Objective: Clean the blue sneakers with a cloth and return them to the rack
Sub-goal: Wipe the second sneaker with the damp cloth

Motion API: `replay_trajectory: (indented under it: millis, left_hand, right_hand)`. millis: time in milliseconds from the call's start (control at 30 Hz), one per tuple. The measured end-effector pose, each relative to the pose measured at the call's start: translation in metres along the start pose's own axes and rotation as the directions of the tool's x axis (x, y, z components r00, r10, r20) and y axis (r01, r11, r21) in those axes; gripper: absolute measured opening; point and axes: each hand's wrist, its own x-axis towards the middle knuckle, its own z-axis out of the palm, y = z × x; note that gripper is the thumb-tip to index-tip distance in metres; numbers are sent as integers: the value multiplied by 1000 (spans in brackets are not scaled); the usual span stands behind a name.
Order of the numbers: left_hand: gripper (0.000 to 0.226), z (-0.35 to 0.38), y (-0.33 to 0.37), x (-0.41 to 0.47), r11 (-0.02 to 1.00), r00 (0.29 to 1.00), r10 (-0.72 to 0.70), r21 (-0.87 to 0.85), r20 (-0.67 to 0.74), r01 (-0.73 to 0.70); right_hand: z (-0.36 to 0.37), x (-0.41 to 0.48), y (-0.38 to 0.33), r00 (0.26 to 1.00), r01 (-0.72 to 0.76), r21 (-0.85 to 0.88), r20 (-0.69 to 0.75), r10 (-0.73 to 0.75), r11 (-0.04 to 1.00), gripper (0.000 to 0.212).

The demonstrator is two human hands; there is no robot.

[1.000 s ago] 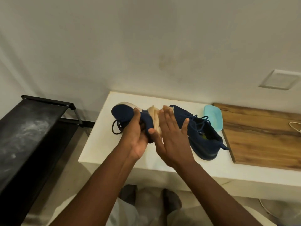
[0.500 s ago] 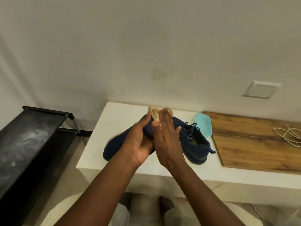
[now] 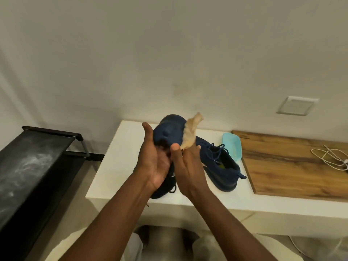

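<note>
Left hand [image 3: 156, 166]: grips the held sneaker [image 3: 167, 129] around its middle, palm towards the camera and thumb pointing up along the shoe's left edge. The fingers are hidden behind the shoe.
Right hand [image 3: 188, 170]: holds the cloth [image 3: 191, 132], which comes up from between the thumb and fingers. The hand lies against the right side of the held sneaker, touching the left hand.
Held sneaker: dark blue and tilted steeply, with its rounded end up and its other end, with the laces, hanging below the left hand at the table's front edge. Whether it touches the table cannot be told.
Cloth: pale beige and crumpled, lying along the raised end's right edge, with its tip free above the shoe.
Second sneaker [image 3: 224, 172]: dark blue, lying on the table just right of the right hand, opening up and heel towards the front right.
Table [image 3: 116, 151]: white, set against the wall.
Dish [image 3: 232, 147]: pale teal, just behind the second sneaker.
Board [image 3: 291, 166]: brown wood, covering the table's right part, next to the dish.
Cable [image 3: 329, 157]: white, coiled loosely on the board at the far right.
Rack [image 3: 32, 166]: black, on the floor left of the table, its top shelf dusty and streaked.
Wall plate [image 3: 296, 106]: white, on the wall above the board.
</note>
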Motion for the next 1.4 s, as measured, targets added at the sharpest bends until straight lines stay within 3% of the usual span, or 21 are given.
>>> replay_trajectory:
  millis: [133, 233, 300, 433, 533, 700, 800, 933, 1033, 1100, 1200, 1267, 1333, 1400]
  left_hand:
    - [74, -3, 9, 1, 1000, 994, -23, 8, 105, 22]
    - [65, -9, 16, 5, 997, 998, -27, 81, 63, 22]
    - [68, -9, 14, 5, 998, 996, -56, 46, 74, 52]
    - [57, -11, 9, 5, 998, 995, 26, 48, 101, -31]
    - [56, -10, 10, 0, 997, 988, 54, 44, 145, -61]
    - [59, -14, 10, -4, 993, 984, 103, 32, 147, -109]
    - [54, -12, 14, 0, 993, 988, 118, -10, 95, -118]
    - [52, -2, 5, -3, 984, 985, 144, 89, 95, -152]
    - [39, 3, -8, -4, 953, 975, 145, 240, 170, -184]
    - [21, 3, -8, -2, 895, 966, 229, 365, 117, -256]
    - [39, -4, 5, 5, 931, 975, 220, 298, -5, -209]
    - [51, -15, 13, 14, 968, 976, 197, 179, -91, -179]
    - [58, -20, 14, 20, 978, 978, 173, 140, -113, -157]
    - [61, -22, 11, 22, 962, 983, 153, 241, -98, -125]
  right_hand:
    - [2, -25, -21, 946, 311, -205, 164, -281, 928, 73]
    - [4, -37, -9, 902, 417, -370, 284, -326, 830, 74]
    - [3, -30, 1, 923, 377, -410, 238, -302, 831, 75]
    - [1, -5, 3, 975, 219, -362, 119, -188, 906, 79]
    - [5, 6, -12, 967, 249, -352, 139, -213, 902, 78]
    - [5, -10, -14, 920, 389, -467, 240, -310, 794, 68]
    - [2, -19, 9, 954, 285, -394, 207, -218, 874, 70]
    - [2, 2, 12, 997, 37, -110, 71, -29, 993, 72]
    - [5, 11, -8, 995, 98, -48, 26, -97, 994, 73]
    - [6, 1, -15, 986, 161, -67, 56, -157, 985, 68]
    - [8, -25, -2, 963, 224, -154, 185, -195, 962, 67]
    - [14, -37, 16, 958, 172, -185, 259, -120, 968, 65]
    - [21, -34, 24, 966, 105, -155, 249, -64, 982, 62]
    - [28, -21, 19, 983, 39, -93, 185, -21, 995, 61]
